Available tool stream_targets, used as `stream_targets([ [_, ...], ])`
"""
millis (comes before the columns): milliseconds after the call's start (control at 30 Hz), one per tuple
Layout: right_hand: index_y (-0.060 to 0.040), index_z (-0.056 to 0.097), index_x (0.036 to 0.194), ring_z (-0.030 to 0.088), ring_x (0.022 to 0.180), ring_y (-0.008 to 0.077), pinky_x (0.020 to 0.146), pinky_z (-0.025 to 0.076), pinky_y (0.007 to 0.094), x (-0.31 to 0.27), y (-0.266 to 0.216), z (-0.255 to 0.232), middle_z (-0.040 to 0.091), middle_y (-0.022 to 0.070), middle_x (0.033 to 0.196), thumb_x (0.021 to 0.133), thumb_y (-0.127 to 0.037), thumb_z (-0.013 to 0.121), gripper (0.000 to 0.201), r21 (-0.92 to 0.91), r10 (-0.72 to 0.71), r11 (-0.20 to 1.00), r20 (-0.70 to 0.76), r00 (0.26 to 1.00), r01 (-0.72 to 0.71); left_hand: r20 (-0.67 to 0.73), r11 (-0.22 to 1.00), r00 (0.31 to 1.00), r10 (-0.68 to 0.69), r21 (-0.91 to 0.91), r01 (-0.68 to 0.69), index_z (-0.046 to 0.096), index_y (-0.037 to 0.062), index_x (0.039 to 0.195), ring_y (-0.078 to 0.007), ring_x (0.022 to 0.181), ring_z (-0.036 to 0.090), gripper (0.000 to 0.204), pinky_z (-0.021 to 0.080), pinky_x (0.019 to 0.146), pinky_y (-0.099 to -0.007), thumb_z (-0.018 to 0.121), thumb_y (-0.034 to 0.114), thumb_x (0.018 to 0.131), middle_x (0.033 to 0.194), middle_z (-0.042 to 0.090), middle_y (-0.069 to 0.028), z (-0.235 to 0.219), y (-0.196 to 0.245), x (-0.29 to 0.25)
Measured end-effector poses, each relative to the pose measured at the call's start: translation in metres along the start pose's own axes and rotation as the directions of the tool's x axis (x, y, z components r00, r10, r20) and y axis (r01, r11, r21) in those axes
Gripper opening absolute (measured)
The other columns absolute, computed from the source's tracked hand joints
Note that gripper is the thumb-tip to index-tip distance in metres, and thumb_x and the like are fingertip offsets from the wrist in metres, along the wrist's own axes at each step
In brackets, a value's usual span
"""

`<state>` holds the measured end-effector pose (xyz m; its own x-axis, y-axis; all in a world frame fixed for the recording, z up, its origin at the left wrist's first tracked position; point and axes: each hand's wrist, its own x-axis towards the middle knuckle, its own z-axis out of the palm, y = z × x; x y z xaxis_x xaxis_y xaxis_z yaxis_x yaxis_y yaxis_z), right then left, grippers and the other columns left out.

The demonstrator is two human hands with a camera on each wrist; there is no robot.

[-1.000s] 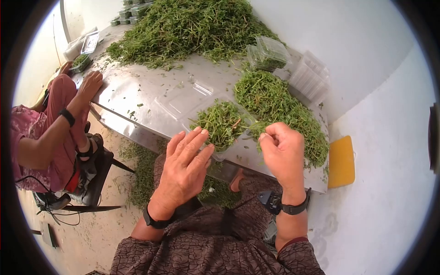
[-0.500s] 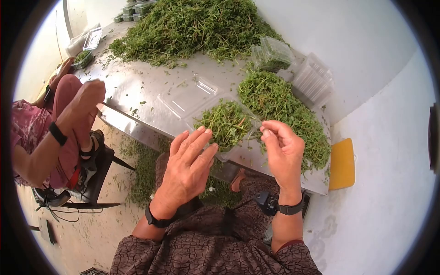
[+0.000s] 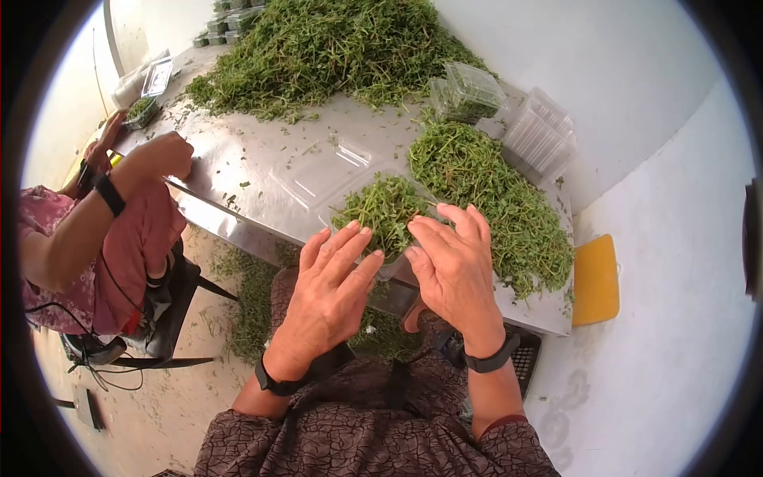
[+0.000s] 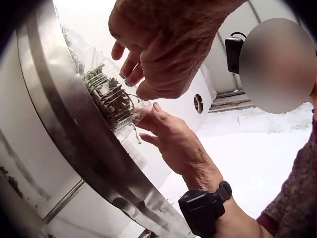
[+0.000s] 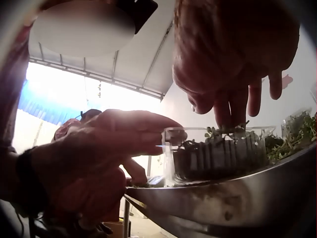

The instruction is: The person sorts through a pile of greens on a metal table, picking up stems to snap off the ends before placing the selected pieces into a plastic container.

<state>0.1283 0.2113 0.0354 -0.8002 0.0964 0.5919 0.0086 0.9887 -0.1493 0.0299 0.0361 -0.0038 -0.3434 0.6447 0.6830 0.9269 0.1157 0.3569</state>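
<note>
A clear plastic clamshell box [image 5: 218,158] stands at the table's near edge, heaped with leafy green sprigs [image 3: 383,208]. Its lid [image 3: 330,171] lies folded back on the far left side. My left hand [image 3: 324,298] rests its extended fingertips along the box's near left rim. On the opposite side, my right hand [image 3: 457,274] has its fingers spread over the right edge, fingertips down at the sprigs. In the right wrist view those fingers reach past the rim into the greens. Beyond the box lies a smaller pile of sprigs [image 3: 493,199].
A large heap of greens [image 3: 334,56] covers the table's back. Filled boxes [image 3: 465,91] and a stack of empty ones [image 3: 540,135] stand back right. Another person [image 3: 103,230] sits at left. A yellow board [image 3: 596,278] leans against the right wall.
My right hand has gone from a pinch beside the box to spread fingers at its right edge, moving left. My left hand has stayed put. The other person's near arm has shifted.
</note>
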Motion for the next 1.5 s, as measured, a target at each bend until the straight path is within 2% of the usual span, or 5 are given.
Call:
stream_targets([
  [300,-0.0001,0.069,0.108,0.062,0.105,0.0322,0.096,0.046,0.0451,-0.009,0.012,-0.009,0.07,0.0158,0.11,0.087,-0.016,0.069,0.026,0.165,0.137,0.981,-0.235,0.962,-0.1,0.012,1.0,1.0,-0.018,0.011,0.018,0.063,0.0061,0.121,-0.0343,0.132,0.05,0.049,0.033,0.111,-0.053,0.069,-0.005,0.073,0.135,0.057,-0.0151,-0.004,0.0,-0.003],
  [533,0.0029,0.067,0.11,0.065,0.098,0.0325,0.082,0.053,0.0391,-0.029,0.004,-0.004,0.069,0.0186,0.111,0.082,-0.013,0.074,0.033,0.369,0.43,0.844,-0.029,0.903,-0.39,-0.021,0.998,1.0,0.018,0.067,-0.017,0.063,0.0032,0.116,-0.0328,0.128,0.053,0.044,0.034,0.11,-0.0522,0.072,-0.003,0.074,0.128,0.06,-0.0164,-0.005,-0.001,-0.003],
  [967,-0.001,0.069,0.085,0.057,0.095,0.0311,0.087,0.043,0.0412,-0.022,0.012,0.012,0.065,0.0121,0.098,0.075,-0.004,0.068,0.01,0.008,0.158,0.987,0.021,0.987,-0.158,-0.039,0.997,0.999,0.02,0.08,-0.016,0.064,0.0044,0.114,-0.034,0.126,0.054,0.044,0.036,0.108,-0.0526,0.072,-0.004,0.072,0.128,0.059,-0.0162,-0.008,-0.002,-0.005],
  [1300,0.0024,0.07,0.084,0.061,0.081,0.0372,0.074,0.048,0.0485,0.018,0.074,-0.028,0.065,0.0179,0.078,0.079,-0.014,0.073,0.018,-0.261,0.335,0.901,-0.088,0.938,-0.346,0.002,1.0,1.0,-0.015,0.006,0.015,0.065,0.005,0.116,-0.0359,0.133,0.049,0.046,0.033,0.111,-0.0542,0.069,-0.005,0.071,0.135,0.057,-0.0177,-0.001,-0.007,-0.005],
  [1500,-0.0015,0.073,0.102,0.067,0.089,0.0406,0.078,0.052,0.0478,0.051,0.095,-0.023,0.07,0.0238,0.091,0.079,-0.024,0.075,0.032,-0.34,0.55,0.797,0.067,0.833,-0.499,-0.011,1.0,1.0,-0.011,-0.003,0.011,0.064,0.0046,0.115,-0.037,0.131,0.05,0.046,0.033,0.111,-0.0549,0.069,-0.006,0.07,0.133,0.057,-0.0174,0.002,-0.009,-0.004],
])
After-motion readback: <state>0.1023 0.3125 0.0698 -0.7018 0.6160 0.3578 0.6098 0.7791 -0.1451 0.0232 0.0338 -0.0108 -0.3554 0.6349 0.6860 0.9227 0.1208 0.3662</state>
